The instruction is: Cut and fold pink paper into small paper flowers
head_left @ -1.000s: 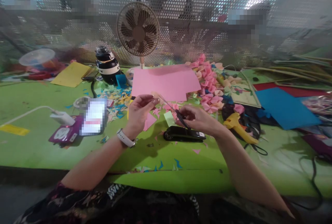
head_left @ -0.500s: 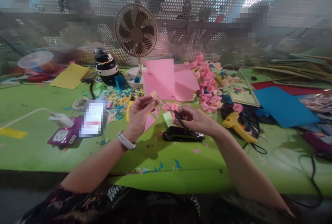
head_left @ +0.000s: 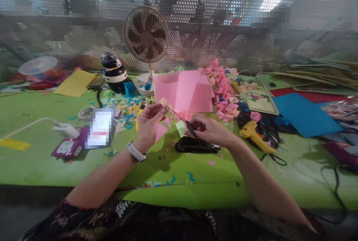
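Left hand point(head_left: 149, 123) pinches 1 small peach paper piece point(head_left: 163, 101) above the green table point(head_left: 156, 168); right hand point(head_left: 209, 129) grips scissors point(head_left: 191, 126), blades pointing at the paper, contact unclear. Step looks like trimming; next cut calls for a steady pinch, blades clear of left fingertips.

Before me is a green surface point(head_left: 223, 174), with a black stapler point(head_left: 197, 145) lying on it. Well left of the stapler sits a purple case point(head_left: 67, 148). Beyond it to the left I see paper scraps point(head_left: 125, 112), a black bottle point(head_left: 114, 77) and a fan point(head_left: 147, 38); beyond it to the right, heaped pink paper shapes point(head_left: 222, 88). Blue snippets point(head_left: 191, 176) lie on my side of it.
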The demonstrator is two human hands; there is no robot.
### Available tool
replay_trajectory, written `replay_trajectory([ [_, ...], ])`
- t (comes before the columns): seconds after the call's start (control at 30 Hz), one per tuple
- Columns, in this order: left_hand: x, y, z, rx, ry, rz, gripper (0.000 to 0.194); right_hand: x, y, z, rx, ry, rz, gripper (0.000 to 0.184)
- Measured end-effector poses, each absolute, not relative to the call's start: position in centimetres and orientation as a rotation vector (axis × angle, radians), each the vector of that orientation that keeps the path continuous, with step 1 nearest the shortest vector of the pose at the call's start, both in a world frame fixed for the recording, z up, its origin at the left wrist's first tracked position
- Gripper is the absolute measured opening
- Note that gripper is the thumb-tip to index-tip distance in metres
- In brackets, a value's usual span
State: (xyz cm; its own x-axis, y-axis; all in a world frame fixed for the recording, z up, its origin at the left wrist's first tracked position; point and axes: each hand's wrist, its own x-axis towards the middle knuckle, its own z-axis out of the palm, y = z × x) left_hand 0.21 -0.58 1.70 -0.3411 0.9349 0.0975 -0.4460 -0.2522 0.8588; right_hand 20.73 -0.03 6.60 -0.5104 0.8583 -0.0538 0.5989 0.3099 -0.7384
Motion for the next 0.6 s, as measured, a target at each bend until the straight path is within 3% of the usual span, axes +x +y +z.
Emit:
replay_trajectory([
  [0.23,0.65,-1.02,1.63,0.766,0.911,1.725,0.035,20.63,-0.06,5.75,-1.357,-2.173,1.084,0.034],
  [0.6,0.62,-1.04,1.71,0.758,0.934,1.697,0.035,20.59,-0.2,5.93,-1.373,-2.108,1.142,0.04],
])
